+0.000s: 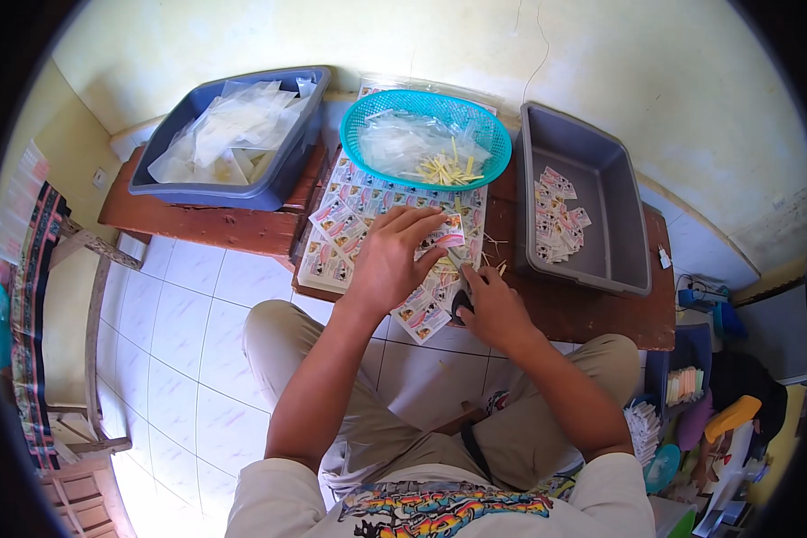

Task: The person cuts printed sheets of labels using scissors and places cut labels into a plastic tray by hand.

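Left hand point(390, 258): pinching printed label strip point(446, 235). Right hand point(500, 312): closed on scissors point(460, 302). Separated labels point(556, 229): some, grey tub point(611, 193). Uncut label sheets point(326, 262): broad layer, table point(632, 323); much apparently left.

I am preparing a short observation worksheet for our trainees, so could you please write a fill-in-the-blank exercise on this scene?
1. The right hand holds a pair of ____.
2. A small printed piece is held by the ____ hand.
3. The grey bin stands to the ____ of the turquoise basket.
4. The thin strips in that basket are ____ in colour.

Missing words: scissors; left; right; yellow.
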`<state>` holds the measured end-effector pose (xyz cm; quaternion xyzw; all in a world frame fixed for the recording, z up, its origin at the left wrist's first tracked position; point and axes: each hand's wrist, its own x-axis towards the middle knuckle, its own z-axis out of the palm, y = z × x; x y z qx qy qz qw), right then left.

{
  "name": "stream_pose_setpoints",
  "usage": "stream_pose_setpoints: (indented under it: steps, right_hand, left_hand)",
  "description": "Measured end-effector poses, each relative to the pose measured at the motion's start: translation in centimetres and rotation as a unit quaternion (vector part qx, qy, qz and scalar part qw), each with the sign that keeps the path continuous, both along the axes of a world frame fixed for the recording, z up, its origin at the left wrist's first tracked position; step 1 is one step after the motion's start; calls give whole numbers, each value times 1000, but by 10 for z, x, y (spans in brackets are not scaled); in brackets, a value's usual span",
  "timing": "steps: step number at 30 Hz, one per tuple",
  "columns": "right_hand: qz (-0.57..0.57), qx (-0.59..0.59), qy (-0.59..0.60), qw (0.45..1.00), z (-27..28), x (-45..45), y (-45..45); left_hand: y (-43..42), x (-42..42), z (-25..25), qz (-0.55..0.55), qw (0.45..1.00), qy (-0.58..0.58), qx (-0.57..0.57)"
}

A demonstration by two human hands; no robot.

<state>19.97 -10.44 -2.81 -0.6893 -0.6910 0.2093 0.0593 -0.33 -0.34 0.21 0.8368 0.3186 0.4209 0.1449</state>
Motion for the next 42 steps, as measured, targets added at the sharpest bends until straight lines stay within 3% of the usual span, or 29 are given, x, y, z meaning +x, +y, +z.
stream_pose_setpoints:
  steps: [5, 17, 29, 34, 38, 40, 42]
  right_hand:
    - [4, 14, -34, 999, -10, -6, 2]
    - [-8, 37, 19, 999, -9, 8, 9]
    - [-32, 18, 260, 965, 8, 34, 5]
    - [-72, 32, 402, 912, 19, 32, -2]
    - [-60, 24, 440, 896, 44, 30, -7]
    - [-83, -39, 537, 839, 56, 28, -10]
    - [-65, -42, 552, 830, 58, 29, -11]
  left_hand:
    - [1, 0, -2, 4, 1000, 2, -2]
    - [1, -5, 2, 7, 1000, -3, -3]
    - [2, -5, 14, 17, 1000, -20, 1]
    - [4, -2, 16, 22, 999, -26, -3]
    - [6, 0, 19, 37, 999, -35, 7]
    - [7, 2, 21, 40, 998, -51, 14]
    - [9, 2, 20, 42, 998, -52, 17]
